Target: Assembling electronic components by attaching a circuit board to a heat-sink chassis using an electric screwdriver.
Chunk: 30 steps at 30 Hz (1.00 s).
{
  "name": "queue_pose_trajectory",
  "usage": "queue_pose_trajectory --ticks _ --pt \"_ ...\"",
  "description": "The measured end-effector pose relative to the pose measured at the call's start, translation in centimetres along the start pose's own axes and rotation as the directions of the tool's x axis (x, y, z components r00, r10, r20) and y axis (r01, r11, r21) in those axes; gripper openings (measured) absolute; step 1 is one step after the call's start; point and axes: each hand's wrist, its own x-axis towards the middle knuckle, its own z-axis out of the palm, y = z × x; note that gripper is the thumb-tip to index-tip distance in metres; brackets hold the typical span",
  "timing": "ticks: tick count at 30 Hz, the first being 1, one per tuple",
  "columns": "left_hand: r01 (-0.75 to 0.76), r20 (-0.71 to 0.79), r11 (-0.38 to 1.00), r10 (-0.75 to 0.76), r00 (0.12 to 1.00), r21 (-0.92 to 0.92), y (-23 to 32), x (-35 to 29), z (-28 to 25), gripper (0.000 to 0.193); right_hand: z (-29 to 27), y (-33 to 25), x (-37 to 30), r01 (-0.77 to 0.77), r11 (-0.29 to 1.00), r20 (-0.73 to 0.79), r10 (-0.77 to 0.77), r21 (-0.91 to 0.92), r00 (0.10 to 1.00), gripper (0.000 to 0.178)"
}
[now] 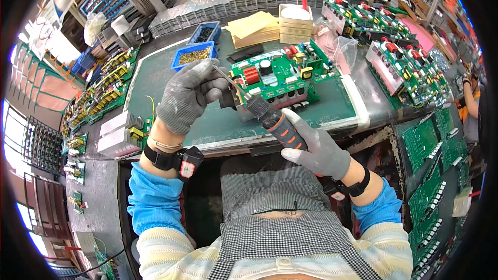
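A grey-gloved right hand of mine (322, 151) wraps round the grip of a black and orange power screwdriver (280, 127). Its long thin bit slants up and left, toward my left hand (187, 96). That hand, gloved too, has its fingers pinched together by the bit's tip; whatever sits between them is too small to tell. Just beyond the tool lies a green circuit board (282, 80) with red, black and yellow parts, on a dark green work mat (207, 129). Behind my left hand, a blue bin (175, 61) holds small brass-coloured pieces.
Behind that bin stands another blue bin (219, 31) with dark pieces. Yellow sheets (254, 30) and a wooden box (294, 34) are at the back. Populated boards crowd the right (412, 75) and left (104, 85); finned metal blocks (122, 137) stand left of the mat. A person's arm (471, 96) shows far right.
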Motion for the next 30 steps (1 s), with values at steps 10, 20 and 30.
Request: queue_pose_trajectory --ticks 10,20,30 --pt "-0.071 0.031 0.960 0.065 0.997 0.272 0.1 1.7 0.5 0.027 -1.3 0.4 0.0 0.016 1.000 0.013 -0.016 0.023 1.000 0.082" --pt "-0.100 0.137 0.980 0.077 0.988 0.169 0.4 2.1 2.8 0.025 -1.8 -0.5 -1.2 -0.396 0.267 0.402 0.036 0.878 0.915 0.079" --pt "-0.131 0.021 0.955 0.130 0.991 0.267 1.4 1.4 7.5 0.036 -1.3 0.1 -3.1 -0.163 0.480 0.187 -0.002 0.862 0.982 0.086"
